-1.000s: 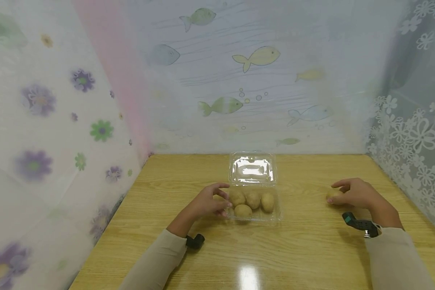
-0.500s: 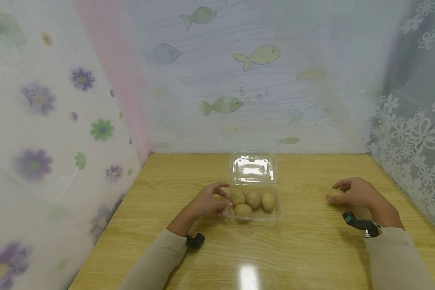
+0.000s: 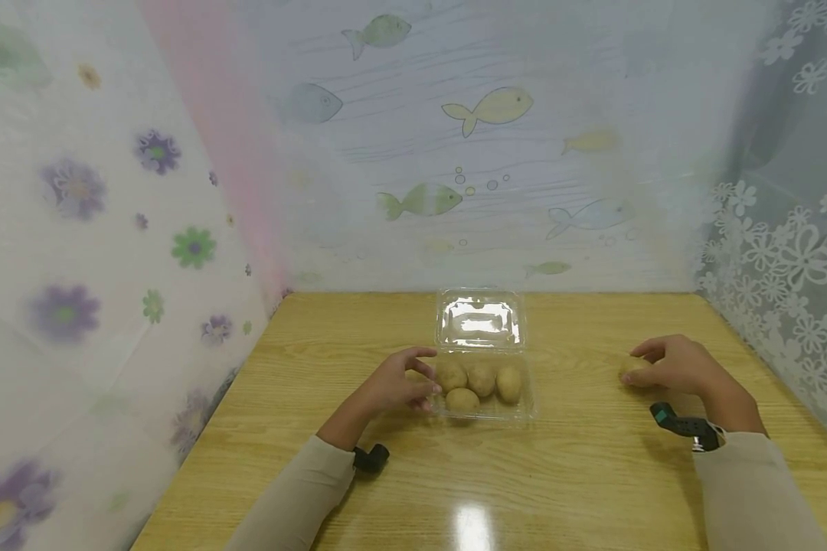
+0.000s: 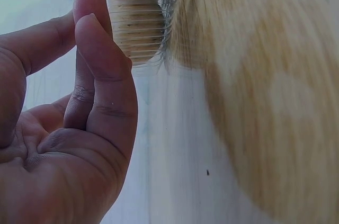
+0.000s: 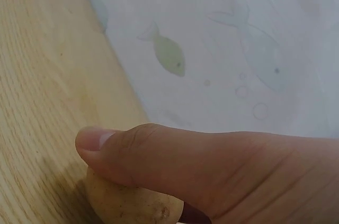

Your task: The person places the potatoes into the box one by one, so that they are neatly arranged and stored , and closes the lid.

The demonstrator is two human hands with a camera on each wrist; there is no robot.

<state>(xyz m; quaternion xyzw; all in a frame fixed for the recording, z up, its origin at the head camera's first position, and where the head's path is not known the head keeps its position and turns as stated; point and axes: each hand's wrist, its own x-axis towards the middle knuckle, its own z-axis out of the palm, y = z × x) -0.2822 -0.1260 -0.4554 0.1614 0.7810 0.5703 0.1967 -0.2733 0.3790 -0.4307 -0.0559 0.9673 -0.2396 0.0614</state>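
Note:
In the head view, a clear plastic clamshell container (image 3: 503, 414) lies on the table with its lid (image 3: 481, 325) folded back, away from the person. Several potatoes (image 3: 481, 379) sit in its base. At the container's left side, my left hand (image 3: 393, 383) pinches the rim with bent fingers; in the left wrist view its fingertips (image 4: 92, 23) lie against the ribbed clear wall. Off to the right, my right hand (image 3: 682, 369) grips another potato (image 3: 630, 369) at the table's surface. The right wrist view has the thumb (image 5: 137, 150) across the top of this potato (image 5: 124, 200).
A wood-grain table (image 3: 579, 474) fills the lower view. Behind it hangs a fish-print sheet (image 3: 420, 153); flowered sheets enclose the left (image 3: 110, 306) and right (image 3: 792, 252) sides. Each wrist wears a black camera mount.

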